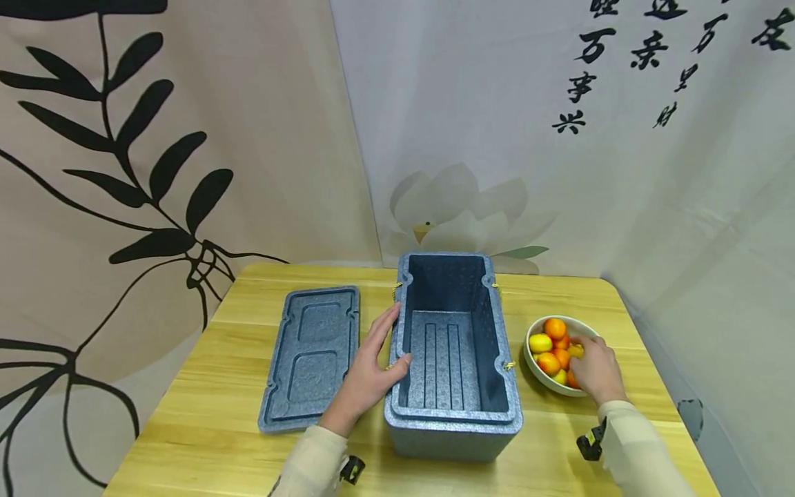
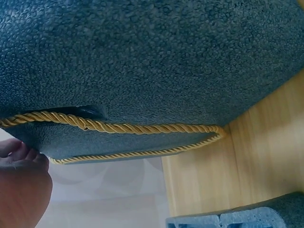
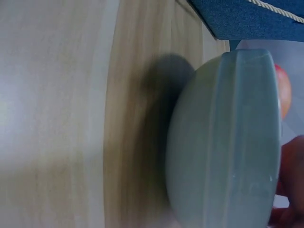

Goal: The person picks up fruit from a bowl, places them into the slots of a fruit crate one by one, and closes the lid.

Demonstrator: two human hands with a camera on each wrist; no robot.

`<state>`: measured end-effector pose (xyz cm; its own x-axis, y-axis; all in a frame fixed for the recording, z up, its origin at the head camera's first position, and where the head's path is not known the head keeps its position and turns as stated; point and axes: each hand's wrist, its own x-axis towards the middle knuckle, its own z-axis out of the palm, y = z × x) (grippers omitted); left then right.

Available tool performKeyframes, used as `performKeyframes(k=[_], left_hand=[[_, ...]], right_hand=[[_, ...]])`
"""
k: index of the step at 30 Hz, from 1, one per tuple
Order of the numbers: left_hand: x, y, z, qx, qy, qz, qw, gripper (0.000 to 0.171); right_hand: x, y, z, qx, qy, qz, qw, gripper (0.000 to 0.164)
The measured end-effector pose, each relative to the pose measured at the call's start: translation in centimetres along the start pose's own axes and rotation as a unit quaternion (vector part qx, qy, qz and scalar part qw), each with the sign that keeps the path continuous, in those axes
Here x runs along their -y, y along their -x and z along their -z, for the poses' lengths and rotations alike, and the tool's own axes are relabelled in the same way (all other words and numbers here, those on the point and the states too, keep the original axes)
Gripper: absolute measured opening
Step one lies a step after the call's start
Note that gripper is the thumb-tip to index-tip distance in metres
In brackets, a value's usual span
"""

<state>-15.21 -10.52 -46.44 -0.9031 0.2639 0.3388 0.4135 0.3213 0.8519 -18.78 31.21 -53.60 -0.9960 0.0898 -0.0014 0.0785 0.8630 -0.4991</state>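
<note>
A blue-grey foam box (image 1: 453,435) stands lidless on the table, its inside showing a ribbed floor. My left hand (image 1: 371,378) rests on its left rim, fingers extended along the edge and thumb over the rim. To the right stands a pale bowl (image 1: 539,373), also close in the right wrist view, filled with small orange fruits (image 1: 555,328) and yellow fruits (image 1: 540,343). My right hand (image 1: 597,369) reaches into the bowl from the right, its fingers around a yellow fruit (image 1: 575,351). The bowl's wall hides most of the fingertips in the right wrist view, so the grip is unclear.
Left of the box lies its blue-grey lid (image 1: 317,355), flat on the wooden table (image 1: 205,428). A twisted gold cord (image 2: 142,128) hangs along the box's side. Behind the table hangs a printed curtain (image 1: 279,138).
</note>
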Motion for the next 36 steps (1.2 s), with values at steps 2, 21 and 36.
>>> performKeyframes(k=[2,21,36], left_hand=[[0.1,0.1,-0.1,0.001,0.002,-0.004,1.0,0.075],[-3.5,0.5,0.2,0.009,0.049,0.017,0.9986,0.069],[-3.1,0.1,0.3,0.008,0.092,0.011,0.9956,0.068]], right_hand=[[0.1,0.0,0.0,0.0,0.006,-0.007,1.0,0.044],[-0.4,0.1,0.2,0.009,-0.013,-0.011,1.0,0.036],[1.2,0.7,2.0,-0.102,-0.119,-0.052,0.986,0.04]])
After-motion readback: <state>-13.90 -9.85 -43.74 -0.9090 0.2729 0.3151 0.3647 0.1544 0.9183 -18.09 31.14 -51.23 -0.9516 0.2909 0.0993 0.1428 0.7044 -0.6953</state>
